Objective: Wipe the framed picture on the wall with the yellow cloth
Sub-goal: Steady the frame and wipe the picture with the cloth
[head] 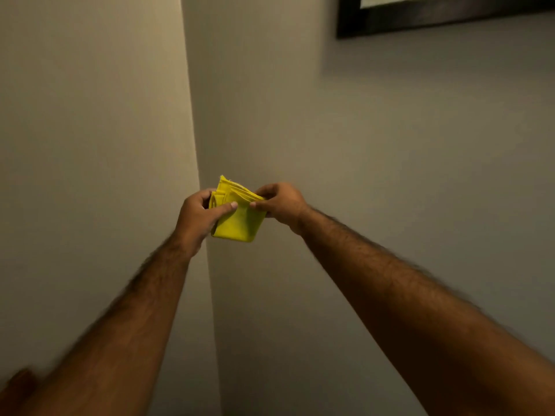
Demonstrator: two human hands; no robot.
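Note:
A folded yellow cloth (237,219) is held between both hands in the middle of the view, in front of a wall corner. My left hand (198,219) grips its left side with the thumb on top. My right hand (280,204) pinches its upper right edge. The framed picture (420,21) has a dark frame and hangs on the right wall at the top right, well above and to the right of the hands. Only its lower left corner shows; the rest is cut off by the edge of the view.
Two plain walls meet at a vertical corner (198,175) just behind the cloth. The right wall (390,145) carries the picture. A brown object (18,382) shows blurred at the bottom left.

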